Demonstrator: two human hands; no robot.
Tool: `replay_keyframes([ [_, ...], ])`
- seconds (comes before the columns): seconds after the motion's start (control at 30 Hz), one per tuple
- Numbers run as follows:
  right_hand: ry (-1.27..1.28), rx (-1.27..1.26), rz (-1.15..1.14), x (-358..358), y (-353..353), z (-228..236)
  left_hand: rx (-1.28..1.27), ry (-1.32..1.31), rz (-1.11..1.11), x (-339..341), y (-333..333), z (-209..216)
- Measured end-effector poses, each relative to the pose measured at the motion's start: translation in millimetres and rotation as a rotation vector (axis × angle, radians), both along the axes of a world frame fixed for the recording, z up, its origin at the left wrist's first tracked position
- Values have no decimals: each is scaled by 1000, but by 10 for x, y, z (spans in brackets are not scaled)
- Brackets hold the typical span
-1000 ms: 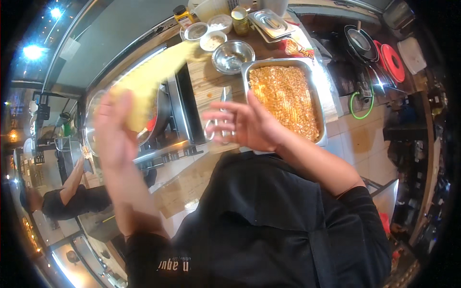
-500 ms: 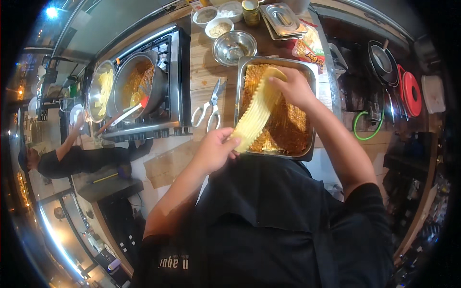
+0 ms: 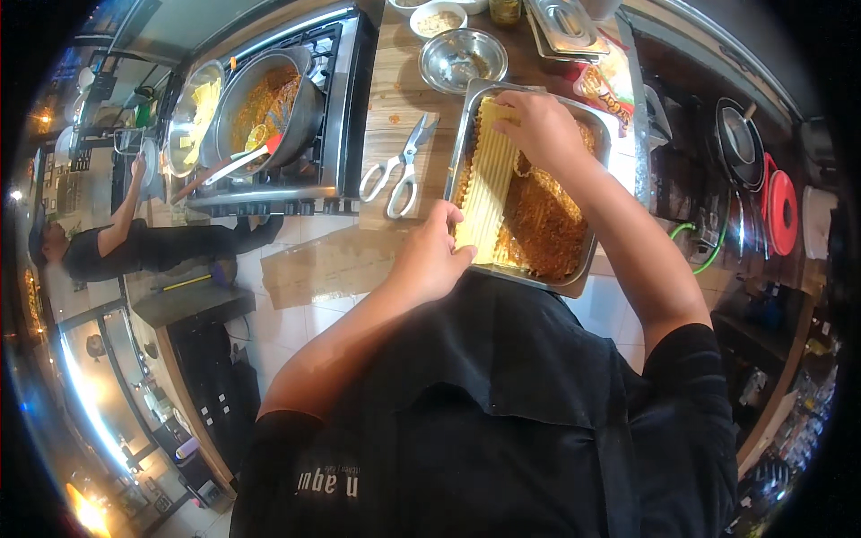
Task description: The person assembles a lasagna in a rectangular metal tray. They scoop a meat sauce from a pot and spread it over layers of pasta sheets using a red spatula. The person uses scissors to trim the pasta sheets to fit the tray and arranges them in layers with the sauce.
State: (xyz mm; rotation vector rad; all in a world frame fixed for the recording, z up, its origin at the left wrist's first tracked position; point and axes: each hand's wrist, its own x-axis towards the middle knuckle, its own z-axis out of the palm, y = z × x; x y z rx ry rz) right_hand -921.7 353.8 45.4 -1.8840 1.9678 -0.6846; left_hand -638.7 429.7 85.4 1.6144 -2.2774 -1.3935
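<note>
Pan on the surface, stove to its left.
A pasta sheet stretches along the pan's left side over the sauce, left hand at its near end, right hand at its far end. Scissors lie between stove and pan; a bowl stands behind the pan, stacked containers and a bag behind to the right. On the stove sits a pot, a spatula at its near rim.

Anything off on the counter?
Minor only: orange specks on the wooden counter, left of the metal bowl, look like spilled sauce. The scissors lie with blades parted, perhaps a snag hazard. The pasta sheet shows no visible tear.
</note>
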Motion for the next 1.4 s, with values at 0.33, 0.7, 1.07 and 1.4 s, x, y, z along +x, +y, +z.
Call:
replay_keyframes([
  [0.33, 190, -230, -49, 36, -109, -258, -274, -129, -170, -94, -21, -113],
  [0.7, 356, -120, 116, 128, 605, 15, -427, 3, -138, 449, -371, -4],
  [1.07, 454, 127, 80, 423, 701, -57, -657, -5, -276, 225, -178, -139],
  [1.4, 411, 36, 27, 498, 740, -107, -603, 194, -189, 374, -347, -269],
])
